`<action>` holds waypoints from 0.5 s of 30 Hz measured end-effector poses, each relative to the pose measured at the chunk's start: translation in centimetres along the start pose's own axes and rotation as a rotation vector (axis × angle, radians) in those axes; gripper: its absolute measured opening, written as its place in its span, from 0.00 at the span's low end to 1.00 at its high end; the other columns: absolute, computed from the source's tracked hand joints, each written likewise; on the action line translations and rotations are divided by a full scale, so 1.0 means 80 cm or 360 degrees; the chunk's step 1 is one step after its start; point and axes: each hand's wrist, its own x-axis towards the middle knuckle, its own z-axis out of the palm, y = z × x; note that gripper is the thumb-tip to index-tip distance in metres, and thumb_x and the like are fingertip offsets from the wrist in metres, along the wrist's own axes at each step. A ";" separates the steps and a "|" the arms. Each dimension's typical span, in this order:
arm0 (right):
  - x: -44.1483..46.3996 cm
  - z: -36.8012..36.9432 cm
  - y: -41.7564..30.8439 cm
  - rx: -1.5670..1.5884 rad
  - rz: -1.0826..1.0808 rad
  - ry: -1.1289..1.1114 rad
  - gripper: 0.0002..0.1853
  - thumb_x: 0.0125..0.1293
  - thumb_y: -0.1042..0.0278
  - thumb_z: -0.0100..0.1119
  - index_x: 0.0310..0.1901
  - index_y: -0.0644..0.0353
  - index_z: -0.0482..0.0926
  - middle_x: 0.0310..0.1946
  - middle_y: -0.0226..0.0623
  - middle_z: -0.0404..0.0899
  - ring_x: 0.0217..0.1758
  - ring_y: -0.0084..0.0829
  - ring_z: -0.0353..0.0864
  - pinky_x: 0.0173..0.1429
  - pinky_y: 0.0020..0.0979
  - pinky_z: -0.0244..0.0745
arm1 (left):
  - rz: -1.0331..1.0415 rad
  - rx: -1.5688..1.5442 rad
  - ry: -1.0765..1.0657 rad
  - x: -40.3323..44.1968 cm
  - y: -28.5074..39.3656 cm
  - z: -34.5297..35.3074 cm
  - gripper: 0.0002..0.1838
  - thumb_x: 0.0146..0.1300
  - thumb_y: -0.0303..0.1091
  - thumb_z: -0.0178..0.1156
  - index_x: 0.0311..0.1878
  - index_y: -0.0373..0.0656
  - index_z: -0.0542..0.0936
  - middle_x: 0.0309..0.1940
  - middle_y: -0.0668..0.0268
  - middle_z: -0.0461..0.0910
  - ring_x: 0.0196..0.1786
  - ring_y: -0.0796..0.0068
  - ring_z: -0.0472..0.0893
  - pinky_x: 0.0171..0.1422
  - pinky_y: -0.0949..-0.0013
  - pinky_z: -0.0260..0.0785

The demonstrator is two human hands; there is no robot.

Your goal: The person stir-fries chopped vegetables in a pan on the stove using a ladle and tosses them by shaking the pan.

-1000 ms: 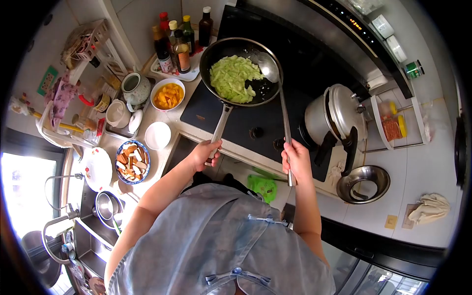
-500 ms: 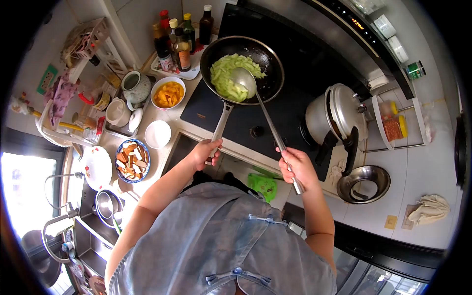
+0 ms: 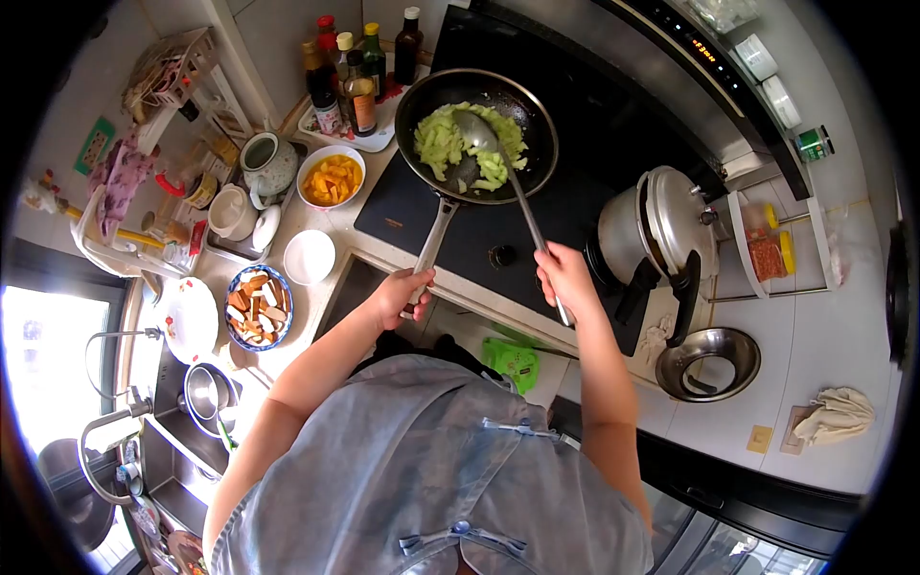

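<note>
A dark frying pan point(image 3: 529, 101) sits on the black cooktop, with pale green chopped vegetable pieces point(image 3: 439, 139) spread over its bottom. My left hand point(image 3: 403, 297) is closed round the end of the pan's metal handle point(image 3: 437, 233). In my right hand point(image 3: 567, 278) is the long shaft of a metal ladle point(image 3: 523, 203), gripped near its end. The ladle's bowl rests among the green pieces inside the pan, back side up.
Left of the cooktop stand a bowl of orange pieces point(image 3: 331, 180), a white bowl point(image 3: 310, 258) and a patterned bowl of brown and white slices point(image 3: 259, 308). Several sauce bottles point(image 3: 360, 96) are behind. A pressure cooker point(image 3: 637, 225) and a steel basin point(image 3: 709, 365) stand at right.
My right hand has moved forward and slightly left, pushing the ladle's bowl toward the far left of the pan. The green pieces have spread and shifted. My left hand keeps its grip.
</note>
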 end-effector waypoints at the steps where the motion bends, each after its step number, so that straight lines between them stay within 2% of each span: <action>1: 0.008 0.007 -0.003 0.0028 -0.0042 0.0056 0.09 0.68 0.67 0.48 0.30 0.60 0.68 0.15 0.25 0.64 0.08 0.15 0.60 0.10 0.21 0.55 | 0.0005 0.0010 0.0000 0.000 0.000 0.000 0.15 0.65 0.45 0.53 0.34 0.42 0.69 0.18 0.69 0.67 0.14 0.76 0.65 0.18 0.73 0.57; 4: 0.015 0.023 -0.013 0.0076 -0.0123 0.0179 0.07 0.68 0.67 0.48 0.33 0.60 0.69 0.15 0.25 0.64 0.08 0.15 0.60 0.09 0.20 0.55 | 0.0005 0.0021 0.0002 0.002 -0.003 -0.002 0.15 0.64 0.46 0.53 0.34 0.42 0.68 0.18 0.69 0.66 0.14 0.77 0.64 0.18 0.74 0.57; 7: -0.013 0.013 -0.023 0.0114 -0.0053 -0.0023 0.07 0.67 0.69 0.48 0.33 0.61 0.69 0.14 0.26 0.64 0.09 0.17 0.62 0.10 0.23 0.56 | 0.0001 -0.0006 -0.0001 0.002 -0.002 -0.004 0.15 0.64 0.46 0.53 0.34 0.42 0.68 0.18 0.69 0.66 0.14 0.77 0.64 0.19 0.74 0.57; 12: -0.056 0.003 -0.036 0.0184 0.0252 -0.0301 0.08 0.68 0.68 0.47 0.31 0.60 0.68 0.17 0.26 0.65 0.11 0.16 0.61 0.13 0.21 0.57 | -0.0008 0.0007 0.0026 0.000 0.001 0.000 0.15 0.65 0.45 0.53 0.34 0.42 0.68 0.19 0.69 0.66 0.14 0.77 0.64 0.19 0.73 0.57; 15: -0.035 0.003 -0.014 0.0031 0.0171 -0.0166 0.08 0.68 0.67 0.47 0.32 0.60 0.68 0.16 0.25 0.64 0.11 0.15 0.61 0.13 0.22 0.57 | -0.0004 0.0014 0.0014 0.001 -0.001 0.000 0.15 0.65 0.45 0.53 0.34 0.42 0.69 0.19 0.69 0.66 0.14 0.76 0.64 0.19 0.73 0.57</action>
